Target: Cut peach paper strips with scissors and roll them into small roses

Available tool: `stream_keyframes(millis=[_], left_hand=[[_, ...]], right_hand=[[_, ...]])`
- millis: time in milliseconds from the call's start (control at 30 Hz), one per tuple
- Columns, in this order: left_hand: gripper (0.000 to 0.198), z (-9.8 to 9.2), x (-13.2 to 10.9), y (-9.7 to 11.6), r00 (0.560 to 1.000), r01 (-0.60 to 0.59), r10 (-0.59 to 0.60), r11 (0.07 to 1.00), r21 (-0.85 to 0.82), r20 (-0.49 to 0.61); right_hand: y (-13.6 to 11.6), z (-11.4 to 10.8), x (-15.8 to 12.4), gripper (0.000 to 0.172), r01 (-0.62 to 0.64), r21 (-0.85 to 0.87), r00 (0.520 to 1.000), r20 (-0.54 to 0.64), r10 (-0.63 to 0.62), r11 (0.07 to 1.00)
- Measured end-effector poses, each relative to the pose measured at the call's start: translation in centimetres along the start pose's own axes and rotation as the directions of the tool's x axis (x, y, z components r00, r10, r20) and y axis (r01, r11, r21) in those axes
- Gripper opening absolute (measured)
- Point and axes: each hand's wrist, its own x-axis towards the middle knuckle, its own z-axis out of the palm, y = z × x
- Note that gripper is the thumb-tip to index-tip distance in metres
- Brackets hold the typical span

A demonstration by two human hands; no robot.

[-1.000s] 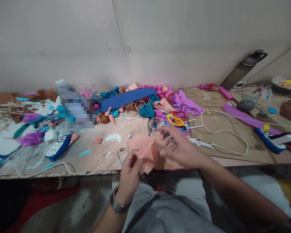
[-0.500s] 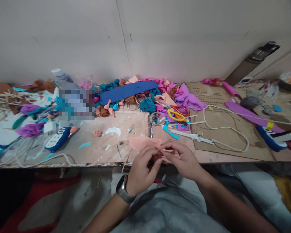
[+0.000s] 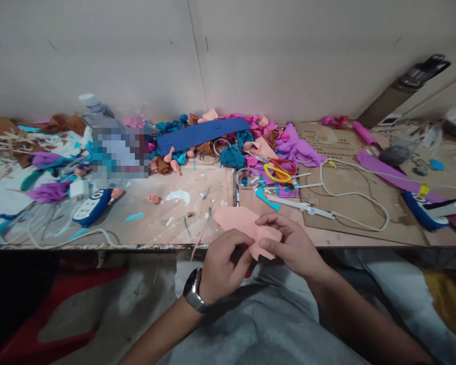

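Note:
Between my hands, at the table's front edge, is a piece of peach crepe paper (image 3: 235, 219) with cut, petal-like edges. My left hand (image 3: 228, 263), a watch (image 3: 194, 291) on its wrist, pinches the paper near its middle. My right hand (image 3: 291, 246) grips the right part between thumb and fingers. The fingers hide some of the paper's centre. A thin peach strip (image 3: 200, 235) hangs over the edge just left of my left hand. Beyond the paper lie scissors with yellow and orange handles (image 3: 277, 173) and a white plastic stick-like tool (image 3: 300, 206).
A heap of coloured crepe paper scraps (image 3: 233, 156) with a blue strip (image 3: 203, 136) runs along the wall. A blue-and-white controller (image 3: 91, 208) with a cable lies left, another (image 3: 425, 210) right. Cardboard (image 3: 349, 203), a dark bottle (image 3: 399, 91) and a clear bottle (image 3: 99, 111) are also there.
The peach paper has been spread and turned so more of its surface and cut edges show. My right hand has shifted slightly right and its fingers have opened out along the paper.

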Motion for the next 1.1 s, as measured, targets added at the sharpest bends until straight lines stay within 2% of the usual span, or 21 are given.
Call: stream_keyframes(millis=[100,333,467,667,733,867,1000,1100], left_hand=[[0.011,-0.2,-0.3,-0.1,0.999,-0.006,0.004,0.998,-0.062,-0.037],[0.009,-1.0,-0.7,-0.9,0.983,0.1,-0.133,0.965,-0.241,-0.123],[0.004,-1.8,-0.4,-1.0,0.971,0.068,-0.122,0.964,-0.257,-0.204],[0.011,-3.4,0.1,-1.1,0.93,0.113,-0.195,0.958,-0.263,-0.312],[0.015,-4.1,0.2,-1.5,0.896,0.122,-0.233,0.948,-0.295,-0.378],[0.017,-5.8,0.9,-2.8,0.763,0.076,-0.374,0.862,-0.502,-0.527],[0.019,-7.8,1.6,-3.9,0.647,0.017,-0.51,0.753,-0.658,-0.566],[0.013,-9.1,1.8,-4.5,0.601,-0.001,-0.562,0.71,-0.704,-0.568]], right_hand=[[0.0,-0.1,-0.1,0.04,-0.007,0.05,1.0,0.002,0.007,0.999],[0.1,-0.6,-0.3,0.049,-0.032,0.147,0.999,0.005,0.032,0.989],[0.1,-0.8,-0.1,0.051,-0.034,0.165,0.999,0.015,0.032,0.986],[0.1,-1.0,0.1,0.041,-0.005,0.117,1.0,-0.002,0.005,0.993],[0.3,-1.5,0.1,0.034,0.003,0.1,1.0,-0.016,-0.002,0.995],[0.6,-3.3,0.3,0.033,-0.055,0.089,0.996,-0.067,0.061,0.994],[0.3,-5.1,0.7,0.038,-0.067,0.088,0.981,-0.178,0.082,0.994],[-0.1,-6.1,1.1,0.038,-0.078,0.127,0.963,-0.247,0.107,0.989]])
